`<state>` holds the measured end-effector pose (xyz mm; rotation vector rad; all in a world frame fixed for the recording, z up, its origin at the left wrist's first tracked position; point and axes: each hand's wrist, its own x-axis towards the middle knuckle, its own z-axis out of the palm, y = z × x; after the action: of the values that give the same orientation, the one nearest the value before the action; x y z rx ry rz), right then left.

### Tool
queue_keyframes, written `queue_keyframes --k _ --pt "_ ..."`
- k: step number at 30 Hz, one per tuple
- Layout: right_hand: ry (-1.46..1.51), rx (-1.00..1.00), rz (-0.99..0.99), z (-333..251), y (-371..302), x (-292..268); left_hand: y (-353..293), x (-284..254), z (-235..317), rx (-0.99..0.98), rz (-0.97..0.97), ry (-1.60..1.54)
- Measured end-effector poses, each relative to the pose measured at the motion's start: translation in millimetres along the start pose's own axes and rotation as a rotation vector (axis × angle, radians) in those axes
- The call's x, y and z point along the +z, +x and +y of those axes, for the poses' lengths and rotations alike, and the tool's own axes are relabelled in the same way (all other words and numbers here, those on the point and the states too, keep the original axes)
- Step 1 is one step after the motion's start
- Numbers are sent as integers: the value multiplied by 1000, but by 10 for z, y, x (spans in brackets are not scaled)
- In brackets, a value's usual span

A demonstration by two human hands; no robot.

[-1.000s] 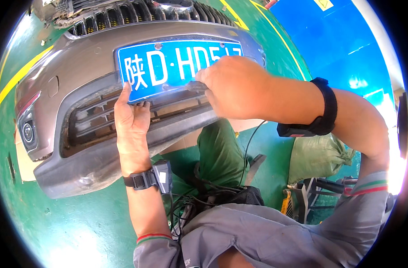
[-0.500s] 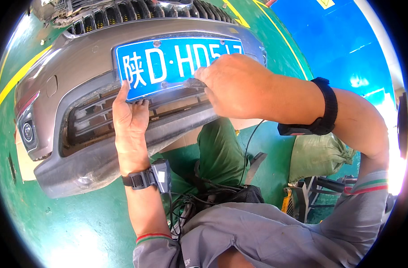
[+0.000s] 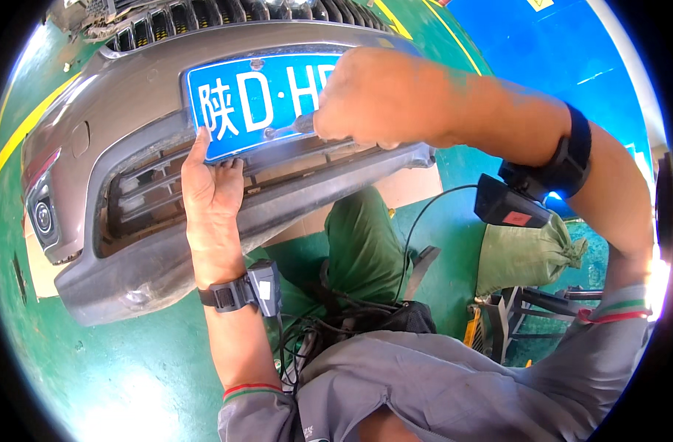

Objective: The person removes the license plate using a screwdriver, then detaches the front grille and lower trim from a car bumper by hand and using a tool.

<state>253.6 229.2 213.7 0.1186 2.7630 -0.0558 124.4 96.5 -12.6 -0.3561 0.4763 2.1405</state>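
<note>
A blue license plate [image 3: 237,103] with white characters lies against the front of a brownish-grey car bumper [image 3: 141,92]. My left hand [image 3: 211,184] grips its lower left corner, thumb on the face and fingers curled beneath the bottom edge. In my closed right hand [image 3: 381,96] is a screwdriver [image 3: 302,124], mostly covered by the fingers. Its thin tip points left, at a fastener [image 3: 269,133] low on the plate. My right hand and forearm hide the plate's right part.
The bumper's black lower grille [image 3: 152,184] opens below the plate, with a fog lamp [image 3: 44,216] at its left. Cardboard [image 3: 417,186] lies under the bumper. A green sack [image 3: 524,254] and a dark metal frame [image 3: 528,317] stand at the right. A cable [image 3: 425,221] hangs from the right wrist device.
My right hand has turned and its wrist has swung up and right, bringing the wrist device round into view. The screwdriver's shaft now shows. My left hand keeps its hold on the plate.
</note>
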Motion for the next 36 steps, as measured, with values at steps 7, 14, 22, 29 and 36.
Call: queue_keyframes --k 7,14,22,29,36 --pt "302 462 -274 -389 230 -182 -40 17 -20 44 46 36" --pt "-629 -326 -298 -691 124 7 59 -42 -42 19 -34 10" --pt "-300 -618 381 -34 208 -14 -49 48 -5 8 -3 -9" --pt "-320 187 -240 -568 153 -37 30 -55 -5 2 -16 4" --pt "-355 -22 84 -338 74 -133 -57 27 6 -7 34 -18"
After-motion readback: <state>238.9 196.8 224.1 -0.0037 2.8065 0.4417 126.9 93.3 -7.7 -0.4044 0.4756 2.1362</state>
